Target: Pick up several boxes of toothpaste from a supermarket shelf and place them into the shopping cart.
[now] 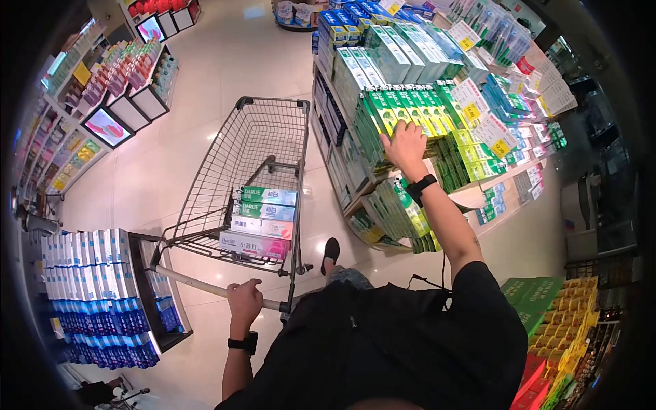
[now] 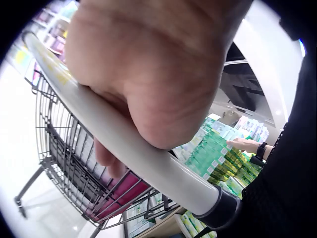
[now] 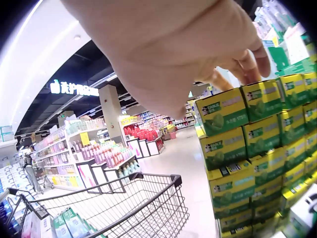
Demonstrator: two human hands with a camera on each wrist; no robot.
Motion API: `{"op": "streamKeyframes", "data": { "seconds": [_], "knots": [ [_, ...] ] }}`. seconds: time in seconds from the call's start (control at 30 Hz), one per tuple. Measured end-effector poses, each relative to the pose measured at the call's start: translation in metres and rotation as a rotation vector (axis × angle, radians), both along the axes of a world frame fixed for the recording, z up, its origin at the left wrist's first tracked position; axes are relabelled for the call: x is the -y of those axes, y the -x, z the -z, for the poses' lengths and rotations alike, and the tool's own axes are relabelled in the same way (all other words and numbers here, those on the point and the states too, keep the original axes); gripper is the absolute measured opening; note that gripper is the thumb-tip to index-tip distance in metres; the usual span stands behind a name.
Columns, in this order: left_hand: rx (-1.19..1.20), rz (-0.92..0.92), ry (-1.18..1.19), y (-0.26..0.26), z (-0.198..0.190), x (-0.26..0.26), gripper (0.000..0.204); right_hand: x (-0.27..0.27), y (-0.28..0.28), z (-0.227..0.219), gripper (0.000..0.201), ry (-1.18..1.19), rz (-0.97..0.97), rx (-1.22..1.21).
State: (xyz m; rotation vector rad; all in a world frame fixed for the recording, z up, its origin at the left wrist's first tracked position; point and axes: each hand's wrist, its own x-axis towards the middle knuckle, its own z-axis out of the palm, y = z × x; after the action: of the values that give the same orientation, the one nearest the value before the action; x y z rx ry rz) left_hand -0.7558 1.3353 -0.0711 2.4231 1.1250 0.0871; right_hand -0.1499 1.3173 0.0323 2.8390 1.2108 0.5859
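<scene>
My left hand (image 1: 244,301) grips the pale handle (image 2: 111,126) of a wire shopping cart (image 1: 239,102); in the left wrist view its fingertips show curled beneath the bar. On the right, my right hand (image 1: 408,145) reaches over a stack of green-and-yellow Darlie toothpaste boxes (image 1: 386,109). Its fingers lie at the tops of the front boxes (image 3: 262,99), bent slightly downward with no box between thumb and fingers. Inside the cart, several toothpaste boxes lie in a row: green-and-white Darlie ones (image 1: 270,197), a whitish one (image 1: 260,226) and a pink one (image 1: 254,246).
Price cards (image 1: 471,102) stand on the toothpaste display to the right. A blue-and-white box stack (image 1: 96,273) is at the left. Farther off are bottle shelves (image 1: 126,75) along the pale tiled floor (image 1: 212,61). Red and yellow packages (image 1: 560,335) stand behind on the right.
</scene>
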Motion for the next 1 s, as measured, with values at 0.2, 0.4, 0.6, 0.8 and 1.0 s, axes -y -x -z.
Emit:
{"op": "streamKeyframes", "data": {
  "seconds": [0.2,0.4,0.6,0.8,1.0],
  "knots": [
    [-0.162,-0.072,0.145,0.024,-0.005,-0.011,0.035,-0.006,-0.010,-0.025,0.066,-0.028,-0.028,0.009],
    [-0.408,-0.251,0.241,0.024,0.000,-0.018,0.036,-0.013,-0.028,-0.039,0.065,-0.091,-0.124,-0.092],
    [-0.437,-0.388,0.680,0.068,0.010,-0.074,0.033,-0.008,-0.013,-0.043,0.079,-0.022,-0.097,-0.165],
    [-0.362,-0.145,0.109,-0.004,-0.072,-0.179,0.039,-0.009,0.003,-0.033,0.074,-0.025,-0.134,-0.162],
    [0.156,0.112,-0.182,-0.167,-0.148,-0.266,0.018,0.011,-0.002,-0.043,0.066,-0.062,-0.156,-0.135]
  ]
}}
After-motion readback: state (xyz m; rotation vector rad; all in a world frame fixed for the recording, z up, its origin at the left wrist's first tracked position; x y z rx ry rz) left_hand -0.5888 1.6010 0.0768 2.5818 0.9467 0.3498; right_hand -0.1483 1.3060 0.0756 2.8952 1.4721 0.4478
